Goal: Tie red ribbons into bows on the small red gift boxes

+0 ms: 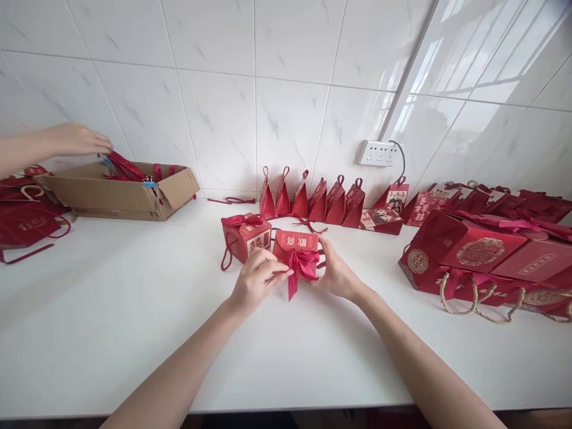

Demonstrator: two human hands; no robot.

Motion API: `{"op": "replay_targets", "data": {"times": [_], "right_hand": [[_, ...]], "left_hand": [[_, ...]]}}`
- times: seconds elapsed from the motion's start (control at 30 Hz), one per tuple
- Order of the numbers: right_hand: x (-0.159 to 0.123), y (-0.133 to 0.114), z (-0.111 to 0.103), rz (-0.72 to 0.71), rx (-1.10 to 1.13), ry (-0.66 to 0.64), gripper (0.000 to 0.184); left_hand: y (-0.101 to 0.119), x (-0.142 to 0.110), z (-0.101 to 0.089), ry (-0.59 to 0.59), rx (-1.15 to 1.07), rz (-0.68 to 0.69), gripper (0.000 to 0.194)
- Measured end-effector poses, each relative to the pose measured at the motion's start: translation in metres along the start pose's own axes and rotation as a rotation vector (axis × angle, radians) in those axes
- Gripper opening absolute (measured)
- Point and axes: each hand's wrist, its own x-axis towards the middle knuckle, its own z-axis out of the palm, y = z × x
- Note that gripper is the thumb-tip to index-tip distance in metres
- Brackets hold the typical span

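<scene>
A small red gift box (295,239) with gold characters sits on the white table in front of me. A shiny crimson ribbon (304,263) is tied in a bow on its near side, one tail hanging down. My left hand (259,275) pinches the bow's left part between thumb and fingertips. Around the box's right side, my right hand (333,268) is curled, thumb near and fingers partly hidden behind. Just left of it stands a second red box (245,238) with a ribbon on top and a cord handle at its side.
Several pointed red boxes (317,199) line the wall. Large red gift bags (482,256) with rope handles lie at right. At left, another person's hand (80,140) holds ribbons over a cardboard box (120,193), beside a red bag (29,220). A power strip (379,154) hangs on the wall.
</scene>
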Motion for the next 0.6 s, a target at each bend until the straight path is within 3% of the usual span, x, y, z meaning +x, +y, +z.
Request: {"op": "replay_targets", "data": {"times": [0.07,0.2,0.3,0.4,0.47,0.6], "right_hand": [[0.0,0.001,0.0,0.0,0.016,-0.006,0.092],[0.0,-0.003,-0.002,0.046,0.083,-0.006,0.094],[0.001,-0.008,-0.005,0.204,0.399,-0.011,0.084],[0.003,-0.013,-0.009,0.417,1.014,-0.049,0.061],[0.004,-0.016,-0.011,0.498,1.388,-0.048,0.056],[0.007,-0.022,-0.014,0.503,1.739,-0.038,0.053]], "left_hand": [[-0.001,0.001,0.001,0.049,-0.042,-0.139,0.007],[-0.01,0.0,0.003,0.12,-0.168,-0.788,0.019],[-0.021,-0.004,0.003,0.143,-0.262,-1.085,0.026],[-0.027,-0.006,0.001,0.12,-0.337,-1.123,0.029],[-0.027,-0.007,0.001,0.053,-0.368,-1.096,0.031],[-0.02,-0.006,0.004,-0.1,-0.383,-1.062,0.031]]}}
